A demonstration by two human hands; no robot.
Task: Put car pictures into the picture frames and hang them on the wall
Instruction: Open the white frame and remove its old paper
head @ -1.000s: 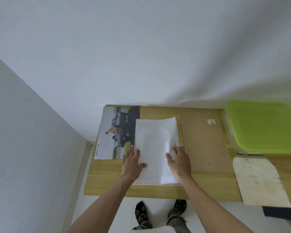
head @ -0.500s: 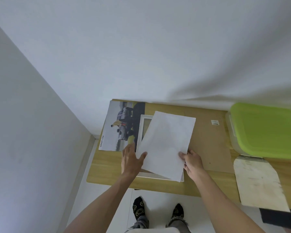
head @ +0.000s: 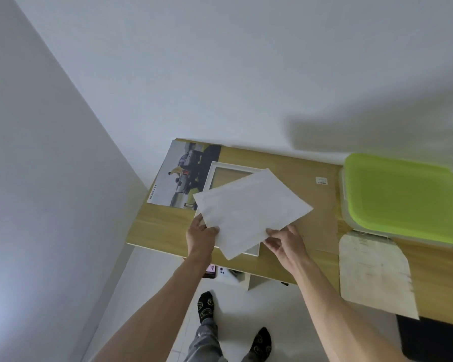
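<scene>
A white sheet of paper [head: 251, 210] is held tilted above a white picture frame [head: 215, 169] that lies flat on the wooden table [head: 162, 226]. My left hand [head: 200, 235] pinches the sheet's near left edge and my right hand [head: 285, 241] pinches its near right corner. A car picture [head: 181, 176] lies on the table's far left corner, partly under the frame. A brown backing board [head: 317, 205] lies right of the frame.
A container with a green lid [head: 406, 199] sits at the table's right. A worn pale sheet [head: 374, 273] overhangs the near right edge. White walls close in behind and to the left. A phone [head: 211, 270] shows on a shelf under the table.
The white sheet has been lifted off the frame and turned clockwise, uncovering the frame's top. My right hand moved right along with the sheet.
</scene>
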